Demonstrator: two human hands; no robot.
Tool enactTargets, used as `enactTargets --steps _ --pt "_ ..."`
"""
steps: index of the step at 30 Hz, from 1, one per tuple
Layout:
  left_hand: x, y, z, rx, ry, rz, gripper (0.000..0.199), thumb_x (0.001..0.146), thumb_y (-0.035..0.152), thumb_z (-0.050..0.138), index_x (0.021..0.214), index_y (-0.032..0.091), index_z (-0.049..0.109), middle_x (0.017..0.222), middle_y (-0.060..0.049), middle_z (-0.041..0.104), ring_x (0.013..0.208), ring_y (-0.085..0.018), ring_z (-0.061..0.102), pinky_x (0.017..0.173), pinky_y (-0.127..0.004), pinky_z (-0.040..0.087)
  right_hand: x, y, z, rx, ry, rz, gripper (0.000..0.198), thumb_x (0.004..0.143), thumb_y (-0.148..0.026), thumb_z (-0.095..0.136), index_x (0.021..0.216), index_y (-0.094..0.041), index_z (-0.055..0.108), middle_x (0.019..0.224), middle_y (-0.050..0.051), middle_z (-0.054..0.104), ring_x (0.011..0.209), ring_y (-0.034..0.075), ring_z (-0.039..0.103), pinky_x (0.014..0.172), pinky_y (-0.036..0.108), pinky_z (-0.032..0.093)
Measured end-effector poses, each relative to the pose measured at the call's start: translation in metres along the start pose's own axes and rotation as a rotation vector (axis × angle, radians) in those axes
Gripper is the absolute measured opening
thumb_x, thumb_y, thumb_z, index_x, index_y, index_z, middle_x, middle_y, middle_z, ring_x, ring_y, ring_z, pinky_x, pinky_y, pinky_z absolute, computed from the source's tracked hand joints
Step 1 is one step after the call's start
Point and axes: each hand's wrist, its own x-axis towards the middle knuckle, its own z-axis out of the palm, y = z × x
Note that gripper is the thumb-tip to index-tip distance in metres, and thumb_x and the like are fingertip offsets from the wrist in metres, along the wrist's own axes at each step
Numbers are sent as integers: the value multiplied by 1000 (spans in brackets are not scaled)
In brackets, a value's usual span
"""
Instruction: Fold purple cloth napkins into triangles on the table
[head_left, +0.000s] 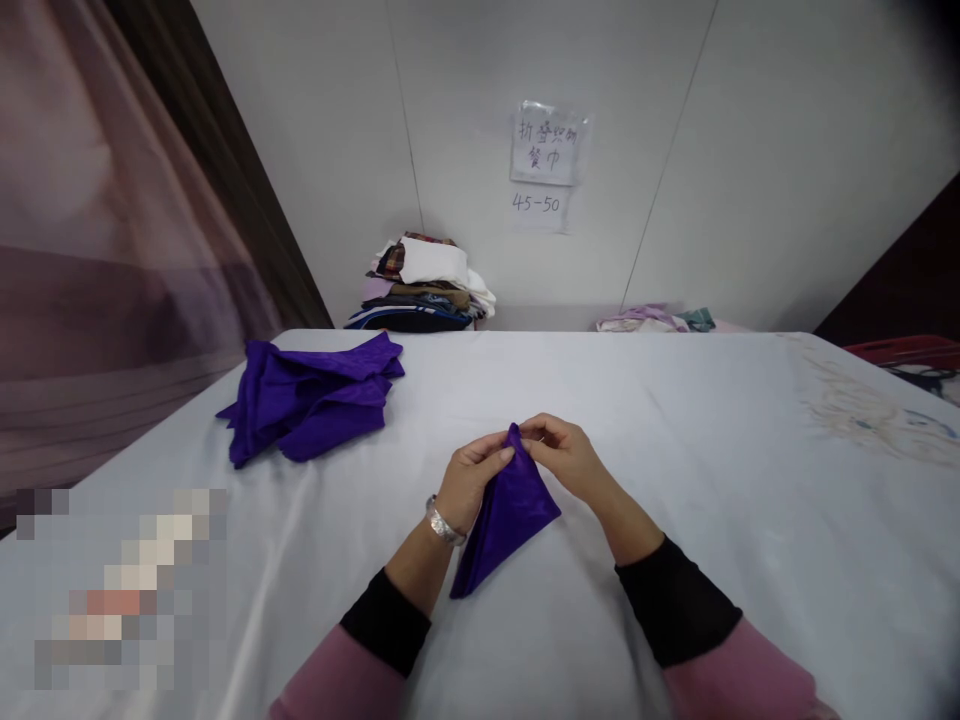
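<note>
A purple cloth napkin [517,510], folded into a pointed shape, is held between my two hands over the middle of the table. My left hand [472,478] pinches its left edge near the tip, thumb in front. At the top point, my right hand [562,455] grips the cloth between thumb and fingers. The lower part of the napkin spreads out below, with layered folds along its left side. A crumpled pile of purple napkins [315,395] lies at the table's far left.
A white cloth covers the table [675,430]. Behind its far edge are a stack of folded clothes [427,285] and more cloth [652,318]. Handwritten signs [546,150] hang on the wall. A curtain [112,250] borders the left; a red basket [907,352] stands at right.
</note>
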Motion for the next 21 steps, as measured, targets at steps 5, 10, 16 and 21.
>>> enactTargets --steps 5,10,16,21 --pt "0 0 2 40 -13 18 33 66 26 74 97 16 69 88 -5 71 79 -17 64 77 -26 48 -1 -2 2 -209 44 -177 12 75 -20 57 85 -23 62 80 0 59 67 12 53 57 24 41" --pt "-2 2 4 77 -15 27 32 67 28 73 97 18 69 87 -3 72 80 -17 64 78 -27 48 -1 0 2 -230 69 -198 8 75 -19 56 81 -22 60 78 -1 58 65 11 52 54 23 40" --pt "-4 4 7 152 -12 52 33 66 30 73 96 17 70 89 -4 71 82 -19 64 81 -31 48 0 4 4 -80 98 -70 7 72 -26 62 75 -21 57 69 -2 56 61 11 50 54 23 40" --pt "-5 5 7 189 -62 62 30 67 29 72 95 17 70 89 -4 71 81 -18 64 79 -30 48 1 6 4 72 115 1 14 68 -28 68 73 -21 58 64 -4 53 58 10 47 53 23 37"
